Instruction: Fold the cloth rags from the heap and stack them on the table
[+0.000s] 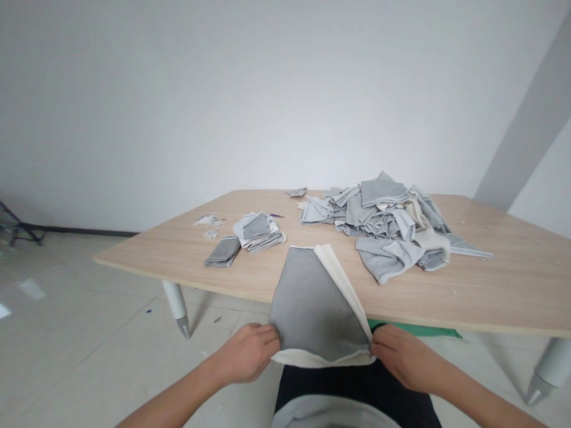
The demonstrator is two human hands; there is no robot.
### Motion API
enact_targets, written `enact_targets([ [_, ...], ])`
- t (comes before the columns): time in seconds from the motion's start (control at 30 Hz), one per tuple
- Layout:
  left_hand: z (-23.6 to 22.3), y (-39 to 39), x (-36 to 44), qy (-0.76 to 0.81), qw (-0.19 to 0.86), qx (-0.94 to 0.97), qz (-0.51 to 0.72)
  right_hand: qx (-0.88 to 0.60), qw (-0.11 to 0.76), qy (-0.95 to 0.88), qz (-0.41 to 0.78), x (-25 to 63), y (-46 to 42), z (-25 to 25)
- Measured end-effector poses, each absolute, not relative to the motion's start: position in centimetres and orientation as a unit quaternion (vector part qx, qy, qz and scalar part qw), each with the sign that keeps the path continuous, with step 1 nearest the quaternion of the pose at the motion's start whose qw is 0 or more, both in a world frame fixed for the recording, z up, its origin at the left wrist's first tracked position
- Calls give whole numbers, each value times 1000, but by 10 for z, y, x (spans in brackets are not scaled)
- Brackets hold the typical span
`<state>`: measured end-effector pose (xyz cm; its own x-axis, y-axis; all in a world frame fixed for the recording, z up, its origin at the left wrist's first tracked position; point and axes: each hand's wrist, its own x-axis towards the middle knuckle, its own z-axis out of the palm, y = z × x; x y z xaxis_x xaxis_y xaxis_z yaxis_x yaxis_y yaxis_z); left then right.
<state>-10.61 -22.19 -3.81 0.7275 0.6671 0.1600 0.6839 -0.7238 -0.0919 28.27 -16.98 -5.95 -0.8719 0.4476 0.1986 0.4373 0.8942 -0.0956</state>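
A grey piece of cloth (314, 303) with cream edging stretches between my two hands, its far end lying on the table and its near end hanging over the front edge. My left hand (252, 352) pinches the near left corner. On the opposite side, my right hand (397, 356) grips the near right corner. A cream strip shows along the cloth's right side, and the near edge turns up to show a pale underside. Both sets of fingertips are partly hidden behind the fabric.
A large heap of grey and cream cloths (375, 208) covers the table's (491, 291) centre right. Left of it sit a stack of folded cloths (259, 232), a folded grey cloth (223, 251), white scraps (209, 221) and a small dark purple item (276, 215).
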Motion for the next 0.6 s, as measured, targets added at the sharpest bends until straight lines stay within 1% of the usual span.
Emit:
enact_targets([
  [0.1, -42, -229, -103, -367, 37, -929, -44, -238, 95, -966, 31, 281, -181, -59],
  [0.17, -37, -224, -101, -364, 25, -928, -76, -237, 106, -964, 54, 276, -187, -52],
  [0.27, -23, -189, -92, -386, 31, -909, -156, -235, 139, -960, 64, 254, -177, -37],
  [0.33, -18, -151, -81, -442, 41, -876, -189, -232, 169, -957, 43, 227, -158, -29],
  [0.43, -26, -94, -63, -563, 1, -813, -147, -239, 230, -943, 20, 174, -119, -24],
  [0.47, -32, -79, -59, -579, -5, -804, -134, -236, 236, -942, 27, 156, -106, -25],
  [0.53, -45, -60, -57, -595, -11, -795, -113, -246, 231, -940, 61, 124, -82, -26],
  [0.6, -58, -51, -61, -609, -16, -787, -99, -278, 198, -936, 87, 103, -62, -31],
])
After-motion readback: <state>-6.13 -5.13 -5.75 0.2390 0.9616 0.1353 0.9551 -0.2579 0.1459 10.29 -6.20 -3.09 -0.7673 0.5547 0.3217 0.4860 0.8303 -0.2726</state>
